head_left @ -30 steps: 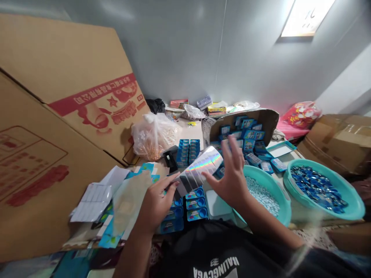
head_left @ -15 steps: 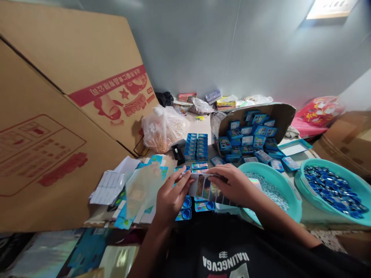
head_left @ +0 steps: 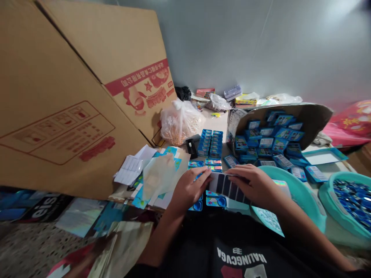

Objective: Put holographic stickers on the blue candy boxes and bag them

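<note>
Both hands hold a sheet of holographic stickers (head_left: 228,186), dark strips on a white backing, low over the table in front of me. My left hand (head_left: 189,189) pinches its left end with closed fingers. My right hand (head_left: 256,184) lies curled over its right part. Under the sheet lie several small blue blister cards (head_left: 216,200). A teal basin (head_left: 304,200) of small pale pellets sits just right of my right hand.
A large tilted cardboard box (head_left: 72,96) fills the left. Behind stand a plastic bag (head_left: 179,121), stacked blue packs (head_left: 211,143) and an open carton of blue packs (head_left: 275,131). A second teal basin (head_left: 348,200) holds blue caps. Loose paper sheets (head_left: 133,168) lie left.
The sticker sheet came down from a raised tilt to low over the blue cards. My right hand, spread open a second ago, closed onto the sheet. The camera swung left and down.
</note>
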Demonstrator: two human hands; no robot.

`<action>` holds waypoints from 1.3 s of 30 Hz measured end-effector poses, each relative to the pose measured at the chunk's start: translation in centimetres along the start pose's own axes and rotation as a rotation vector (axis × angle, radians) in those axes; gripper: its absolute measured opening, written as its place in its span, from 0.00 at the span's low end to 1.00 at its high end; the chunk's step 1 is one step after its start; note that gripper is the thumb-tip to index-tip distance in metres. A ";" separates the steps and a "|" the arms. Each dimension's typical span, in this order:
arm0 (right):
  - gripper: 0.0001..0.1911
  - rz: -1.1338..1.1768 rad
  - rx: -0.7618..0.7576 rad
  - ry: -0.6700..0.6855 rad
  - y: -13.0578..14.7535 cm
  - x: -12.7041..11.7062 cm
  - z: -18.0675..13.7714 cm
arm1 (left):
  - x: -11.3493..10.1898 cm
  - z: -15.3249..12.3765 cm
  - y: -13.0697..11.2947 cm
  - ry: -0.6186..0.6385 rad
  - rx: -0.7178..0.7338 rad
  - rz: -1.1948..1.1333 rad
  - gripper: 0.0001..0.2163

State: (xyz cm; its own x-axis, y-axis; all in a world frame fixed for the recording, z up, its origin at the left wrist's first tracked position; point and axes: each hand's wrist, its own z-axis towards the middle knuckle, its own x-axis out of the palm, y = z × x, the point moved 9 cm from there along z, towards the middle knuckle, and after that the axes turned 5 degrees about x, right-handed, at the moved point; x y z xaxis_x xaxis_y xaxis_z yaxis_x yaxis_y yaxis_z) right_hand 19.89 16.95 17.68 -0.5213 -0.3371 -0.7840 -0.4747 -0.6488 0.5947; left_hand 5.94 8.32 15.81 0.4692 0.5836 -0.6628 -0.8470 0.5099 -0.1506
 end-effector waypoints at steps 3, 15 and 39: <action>0.11 0.016 0.038 0.017 -0.2 0.0 -0.1 | -0.2 -0.5 -0.2 -0.067 0.010 -0.027 0.20; 0.10 -0.042 0.031 0.067 -0.6 1.0 0.0 | 0.3 -1.3 0.3 -0.092 -0.067 -0.108 0.19; 0.12 0.029 0.081 0.096 0.9 2.1 1.8 | -1.7 -2.9 0.4 -0.245 -0.033 0.186 0.15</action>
State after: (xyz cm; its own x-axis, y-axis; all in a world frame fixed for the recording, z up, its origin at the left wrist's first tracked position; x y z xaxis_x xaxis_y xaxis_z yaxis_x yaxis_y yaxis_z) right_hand 17.08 16.90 16.94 -0.4670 -0.4209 -0.7777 -0.5181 -0.5825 0.6263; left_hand 4.06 5.69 14.79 0.3487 0.8017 -0.4855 -0.9296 0.3619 -0.0700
